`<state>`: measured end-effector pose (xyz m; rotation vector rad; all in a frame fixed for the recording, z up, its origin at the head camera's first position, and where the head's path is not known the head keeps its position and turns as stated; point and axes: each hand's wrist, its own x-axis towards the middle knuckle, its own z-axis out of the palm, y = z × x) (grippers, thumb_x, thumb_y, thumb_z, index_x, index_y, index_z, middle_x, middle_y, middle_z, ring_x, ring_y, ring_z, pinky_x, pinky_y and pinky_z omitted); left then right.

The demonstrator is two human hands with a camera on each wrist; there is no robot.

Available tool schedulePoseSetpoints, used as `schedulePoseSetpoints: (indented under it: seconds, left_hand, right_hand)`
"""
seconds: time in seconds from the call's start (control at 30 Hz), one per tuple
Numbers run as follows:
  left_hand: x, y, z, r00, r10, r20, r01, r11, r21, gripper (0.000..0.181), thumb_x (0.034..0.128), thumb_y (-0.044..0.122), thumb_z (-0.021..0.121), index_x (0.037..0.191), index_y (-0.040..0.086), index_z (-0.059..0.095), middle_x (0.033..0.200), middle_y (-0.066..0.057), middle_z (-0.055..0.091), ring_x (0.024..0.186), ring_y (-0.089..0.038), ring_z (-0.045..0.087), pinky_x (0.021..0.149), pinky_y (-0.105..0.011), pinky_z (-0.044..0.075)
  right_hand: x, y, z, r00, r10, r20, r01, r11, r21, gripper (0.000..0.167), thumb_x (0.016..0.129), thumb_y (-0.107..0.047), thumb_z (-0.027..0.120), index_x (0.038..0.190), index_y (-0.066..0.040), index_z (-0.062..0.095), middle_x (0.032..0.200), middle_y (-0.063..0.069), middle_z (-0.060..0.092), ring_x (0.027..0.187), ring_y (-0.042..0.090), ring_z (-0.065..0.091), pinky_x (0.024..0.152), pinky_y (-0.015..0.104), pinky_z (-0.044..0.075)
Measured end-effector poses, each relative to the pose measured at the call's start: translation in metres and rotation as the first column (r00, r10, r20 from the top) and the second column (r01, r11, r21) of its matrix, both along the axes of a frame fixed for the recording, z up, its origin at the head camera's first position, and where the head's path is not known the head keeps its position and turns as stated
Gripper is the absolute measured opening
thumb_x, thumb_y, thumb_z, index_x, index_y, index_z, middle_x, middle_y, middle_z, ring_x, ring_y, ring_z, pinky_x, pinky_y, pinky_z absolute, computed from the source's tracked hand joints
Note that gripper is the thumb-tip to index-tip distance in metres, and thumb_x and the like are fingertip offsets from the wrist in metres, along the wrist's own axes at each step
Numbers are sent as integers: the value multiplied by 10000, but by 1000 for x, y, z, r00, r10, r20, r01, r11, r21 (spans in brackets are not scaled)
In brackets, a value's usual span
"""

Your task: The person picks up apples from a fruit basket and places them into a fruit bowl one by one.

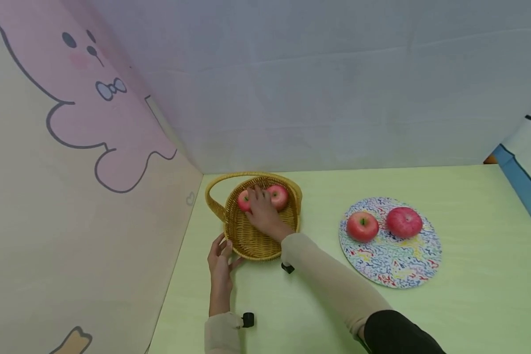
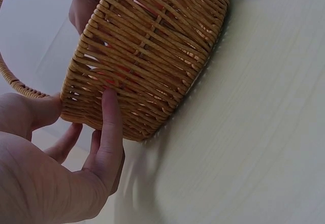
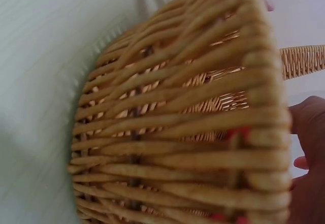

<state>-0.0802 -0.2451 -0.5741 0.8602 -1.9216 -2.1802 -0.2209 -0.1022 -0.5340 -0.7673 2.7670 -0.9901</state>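
Note:
A yellow-brown wicker basket (image 1: 257,246) stands at the table's left, its looped handle (image 1: 215,205) on the far left side. Two red apples lie inside, a left apple (image 1: 242,201) and a right apple (image 1: 279,196). My right hand (image 1: 265,215) reaches into the basket, thumb and fingers spanning the left apple and partly covering it; in the right wrist view the wicker wall hides most of this hand. At the near-left rim my left hand (image 1: 220,260) holds the basket. Its thumb is on the rim and a finger (image 2: 110,132) lies against the outer wall in the left wrist view.
To the right, a round, colourfully speckled plate (image 1: 393,268) bears a red apple (image 1: 362,226) and a darker pinkish-red round fruit (image 1: 404,222). A pale wall (image 1: 318,108) runs along the back of the light green table (image 1: 482,236); another wall (image 1: 93,236) borders the left.

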Motion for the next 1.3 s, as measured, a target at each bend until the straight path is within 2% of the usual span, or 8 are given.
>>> schedulePoseSetpoints:
  seconds: [0.2, 0.33, 0.43, 0.57, 0.7, 0.87, 1.07, 1.3]
  left_hand:
    - [0, 0, 0, 1000, -3, -5, 3, 1000, 6, 452, 1090, 222, 567, 1537, 197, 504, 1475, -171, 482, 1270, -319, 587, 825, -416, 669]
    - [-1, 1, 0, 1000, -6, -10, 6, 1000, 10, 451, 1088, 223, 572, 1533, 196, 506, 1475, -173, 484, 1272, -325, 586, 821, -420, 669]
    - [-1, 1, 1, 1000, -6, -14, 6, 1000, 8, 453, 1086, 228, 576, 1532, 194, 507, 1472, -173, 484, 1268, -321, 584, 811, -408, 670]
    - [-1, 0, 1, 1000, -2, -10, 2, 1000, 11, 457, 1084, 231, 580, 1533, 191, 505, 1468, -167, 485, 1259, -311, 589, 804, -400, 670]
    - [0, -1, 0, 1000, -4, -9, 4, 1000, 11, 459, 1085, 234, 579, 1535, 194, 502, 1473, -164, 487, 1255, -308, 595, 805, -400, 670]
    - [0, -1, 0, 1000, -7, -15, 7, 1000, 4, 461, 1085, 242, 579, 1536, 198, 500, 1471, -164, 487, 1247, -295, 598, 813, -405, 670]
    - [1, 0, 1, 1000, -1, -6, 1, 1000, 3, 458, 1084, 247, 582, 1532, 198, 503, 1469, -165, 489, 1258, -305, 598, 838, -427, 666]
    - [1, -1, 0, 1000, 3, -6, -3, 1000, 8, 450, 1084, 246, 582, 1525, 198, 510, 1462, -165, 494, 1251, -302, 604, 840, -430, 666]
  right_hand:
    - [0, 0, -3, 997, 1, -74, 4, 998, 62, 707, 1021, -172, 680, 1603, -13, 311, 1585, 268, 388, 1444, 455, 367, 1152, 527, 480]
    - [-1, -2, -4, 994, 19, -111, -7, 995, 101, 729, 1017, -182, 690, 1608, -13, 298, 1549, 251, 400, 1423, 430, 391, 1178, 510, 452]
    - [-1, -3, -5, 989, 31, -142, -13, 991, 132, 740, 1010, -183, 701, 1606, -11, 297, 1530, 255, 402, 1411, 431, 427, 1139, 483, 503]
    - [1, -5, -4, 988, 35, -149, -11, 987, 159, 752, 1004, -184, 710, 1608, -15, 294, 1513, 250, 406, 1391, 419, 468, 1034, 435, 586]
    - [2, -6, -5, 990, 27, -138, -3, 985, 170, 772, 1003, -202, 715, 1614, -16, 282, 1530, 257, 403, 1410, 411, 464, 995, 425, 608]
    - [0, -7, -5, 993, 25, -117, -3, 983, 186, 826, 992, -226, 734, 1630, -11, 255, 1614, 291, 356, 1472, 442, 407, 1029, 469, 595]
    - [0, -6, -6, 985, 64, -157, -23, 968, 250, 883, 967, -306, 769, 1623, 11, 270, 1550, 224, 472, 1400, 388, 450, 1135, 439, 510]
    - [0, -7, -10, 985, 64, -158, -23, 969, 246, 879, 943, -372, 791, 1585, 5, 323, 1500, 210, 489, 1348, 356, 449, 1082, 408, 545]
